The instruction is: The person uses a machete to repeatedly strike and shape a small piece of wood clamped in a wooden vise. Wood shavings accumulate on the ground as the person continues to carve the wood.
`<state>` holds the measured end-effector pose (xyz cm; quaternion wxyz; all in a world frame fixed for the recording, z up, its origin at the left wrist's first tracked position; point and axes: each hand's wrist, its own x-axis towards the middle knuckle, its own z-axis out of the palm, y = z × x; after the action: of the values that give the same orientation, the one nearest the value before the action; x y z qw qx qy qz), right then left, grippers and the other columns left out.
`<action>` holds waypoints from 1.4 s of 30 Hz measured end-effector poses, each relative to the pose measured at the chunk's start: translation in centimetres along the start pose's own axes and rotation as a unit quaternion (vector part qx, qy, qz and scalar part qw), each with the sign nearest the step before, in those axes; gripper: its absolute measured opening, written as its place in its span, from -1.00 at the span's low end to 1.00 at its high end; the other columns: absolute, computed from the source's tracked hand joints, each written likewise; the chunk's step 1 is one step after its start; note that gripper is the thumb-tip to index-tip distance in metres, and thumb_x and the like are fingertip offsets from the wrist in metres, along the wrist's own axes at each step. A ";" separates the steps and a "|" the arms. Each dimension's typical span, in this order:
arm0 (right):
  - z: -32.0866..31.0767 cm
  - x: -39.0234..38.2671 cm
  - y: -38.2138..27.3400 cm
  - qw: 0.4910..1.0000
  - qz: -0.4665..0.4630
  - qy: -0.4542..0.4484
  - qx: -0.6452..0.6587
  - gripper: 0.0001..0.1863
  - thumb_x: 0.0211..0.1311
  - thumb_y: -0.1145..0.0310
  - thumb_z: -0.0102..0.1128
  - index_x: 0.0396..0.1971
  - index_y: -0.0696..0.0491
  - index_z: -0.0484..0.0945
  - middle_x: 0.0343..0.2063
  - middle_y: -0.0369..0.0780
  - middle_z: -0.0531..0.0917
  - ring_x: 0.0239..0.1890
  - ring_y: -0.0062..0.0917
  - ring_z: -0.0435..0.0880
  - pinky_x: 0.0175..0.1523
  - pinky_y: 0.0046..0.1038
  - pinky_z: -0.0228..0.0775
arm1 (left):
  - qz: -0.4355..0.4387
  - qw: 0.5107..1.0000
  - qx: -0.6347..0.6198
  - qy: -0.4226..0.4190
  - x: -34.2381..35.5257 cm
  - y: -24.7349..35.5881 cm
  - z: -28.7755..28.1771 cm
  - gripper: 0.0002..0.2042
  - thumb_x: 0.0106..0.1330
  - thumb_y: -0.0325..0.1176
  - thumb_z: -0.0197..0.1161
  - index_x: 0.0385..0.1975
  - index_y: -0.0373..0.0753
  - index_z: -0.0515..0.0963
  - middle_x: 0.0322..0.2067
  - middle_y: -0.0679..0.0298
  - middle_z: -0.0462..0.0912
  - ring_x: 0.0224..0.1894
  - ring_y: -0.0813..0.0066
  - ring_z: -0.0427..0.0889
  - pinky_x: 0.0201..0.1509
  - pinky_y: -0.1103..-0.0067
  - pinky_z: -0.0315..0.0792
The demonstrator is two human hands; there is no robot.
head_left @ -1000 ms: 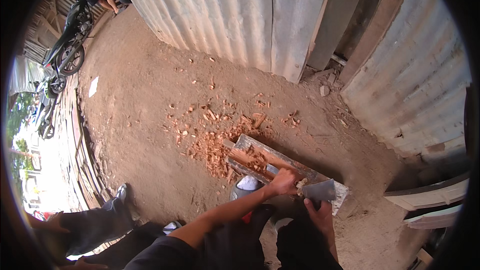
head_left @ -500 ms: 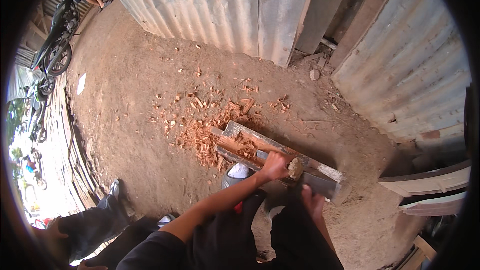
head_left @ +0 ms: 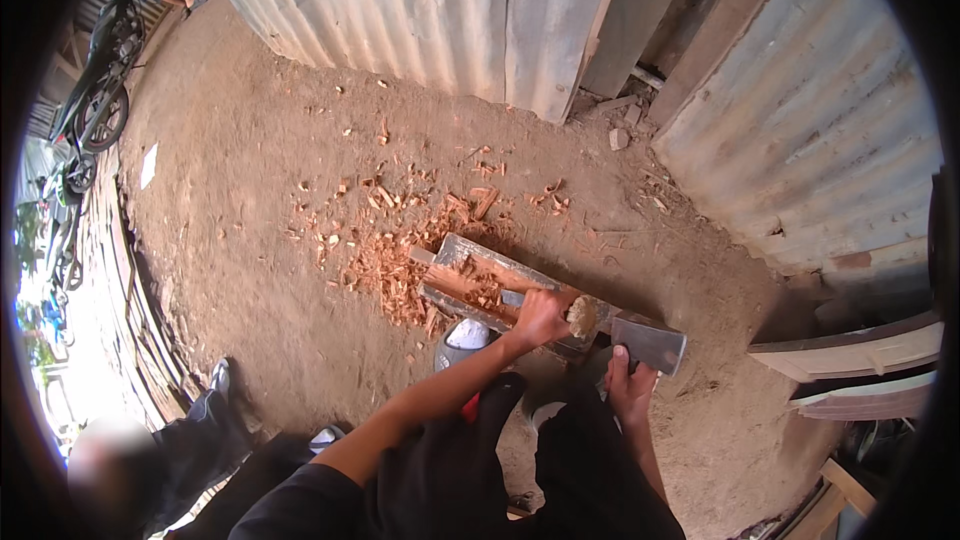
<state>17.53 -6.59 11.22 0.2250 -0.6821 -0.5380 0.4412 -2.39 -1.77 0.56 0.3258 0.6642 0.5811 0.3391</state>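
Observation:
My left hand (head_left: 545, 318) is closed around a chisel, whose blade (head_left: 512, 297) points left into a hollowed wooden piece (head_left: 570, 292). The chisel's handle end (head_left: 581, 316), pale and frayed, sticks out on the right of my fist. In my right hand (head_left: 632, 390) is a cleaver-like tool with a broad, flat grey blade (head_left: 650, 344), held beside the right end of the wood and apart from the chisel. Reddish shavings (head_left: 485, 295) lie in the hollow. The chisel's cutting edge is hard to make out among them.
Wood chips (head_left: 390, 280) are strewn over the dirt ground left of and beyond the wood. Corrugated metal sheets (head_left: 400, 20) rise ahead and to the right. Another person's leg (head_left: 200, 450) is at lower left. A motorcycle (head_left: 100, 110) stands far left; boards (head_left: 850, 360) lie at right.
My right hand and the cleaver-like tool have moved a little right and up, away from the chisel's handle end. The left hand stays on the chisel. The whole view has shifted slightly.

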 end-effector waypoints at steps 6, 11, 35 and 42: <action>0.5 1.5 -0.9 0.982 -0.164 0.022 -0.086 -0.73 0.45 0.25 0.23 -0.22 0.20 0.61 -0.55 -0.17 0.62 -0.52 -0.40 0.64 -0.34 -0.29 0.49 | 0.015 1.000 0.002 0.023 0.2 -0.1 -0.3 -0.68 0.09 -0.11 0.41 -0.27 -0.19 0.67 -0.51 -0.01 0.69 -0.42 -0.07 0.70 -0.32 0.14 0.52; 2.1 0.3 -0.2 0.998 -0.026 0.009 0.049 -0.70 0.49 0.22 0.19 -0.31 0.18 0.55 -0.68 -0.25 0.53 -0.65 -0.52 0.53 -0.48 -0.35 0.39 | 0.007 1.000 0.002 -0.009 0.2 0.4 -0.6 -0.70 0.09 -0.14 0.39 -0.27 -0.19 0.66 -0.45 -0.01 0.71 -0.40 -0.06 0.70 -0.32 0.14 0.51; -0.1 2.5 -1.5 0.992 0.031 -0.017 0.125 -0.58 0.58 0.06 0.10 -0.40 0.10 0.39 -0.76 -0.36 0.37 -0.78 -0.66 0.40 -0.67 -0.53 0.24 | -0.004 0.999 0.030 -0.032 0.2 -0.1 0.6 -0.70 0.01 -0.31 0.34 -0.21 -0.20 0.61 -0.36 -0.01 0.73 -0.30 -0.07 0.73 -0.26 0.11 0.53; 0.4 2.8 0.1 0.998 0.021 -0.051 0.029 -0.57 0.57 0.08 0.12 -0.46 0.10 0.43 -0.75 -0.36 0.43 -0.79 -0.65 0.41 -0.68 -0.51 0.24 | -0.004 0.999 0.029 -0.029 0.3 -0.2 0.5 -0.71 0.02 -0.32 0.34 -0.21 -0.19 0.63 -0.33 0.03 0.74 -0.27 -0.05 0.73 -0.24 0.11 0.55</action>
<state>17.37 -4.06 9.94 0.2077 -0.6629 -0.5213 0.4956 -2.04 -1.47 0.18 0.3244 0.6807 0.5836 0.3014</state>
